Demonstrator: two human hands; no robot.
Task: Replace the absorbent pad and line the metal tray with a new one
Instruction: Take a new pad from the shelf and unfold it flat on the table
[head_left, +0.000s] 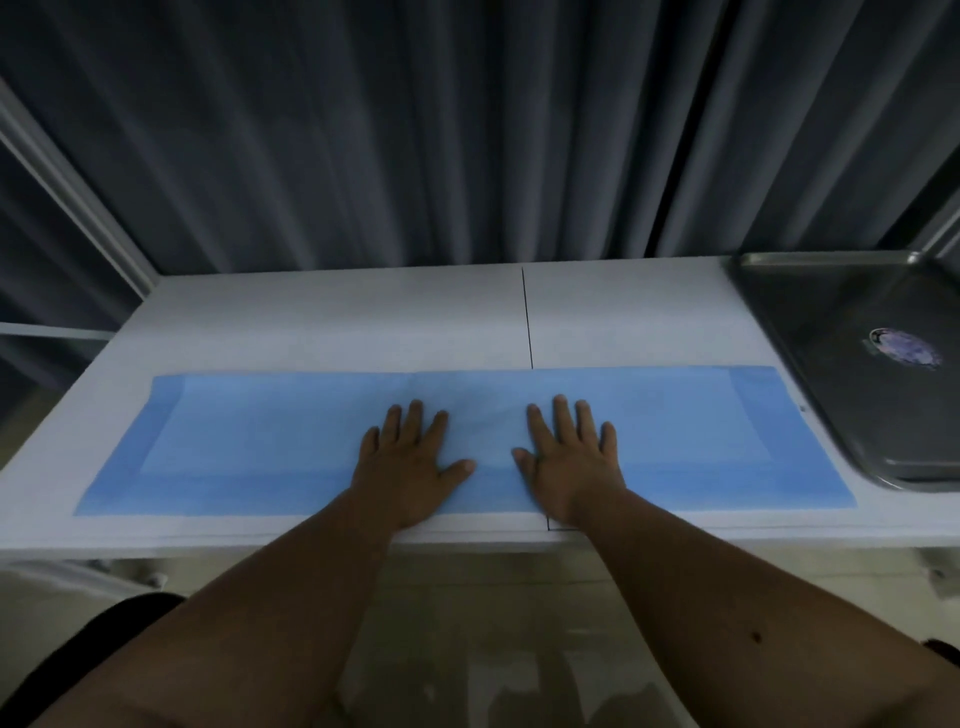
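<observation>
Pressing flat on the blue absorbent pad, left hand and right hand lie side by side, fingers straight, gripping nothing. Pad's long axis runs left-right across the white desk. Metal tray sits far right, bare, nearer the right hand; nothing between.

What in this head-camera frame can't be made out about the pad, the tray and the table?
Head view only:
- metal tray: its right side is cut off by the frame edge.
- sticker in the tray: too small and blurred to read.
- blue pad: the parts under the left hand and right hand are covered; its underside is unseen.
- white table: its seam is hidden where the pad covers it.
</observation>
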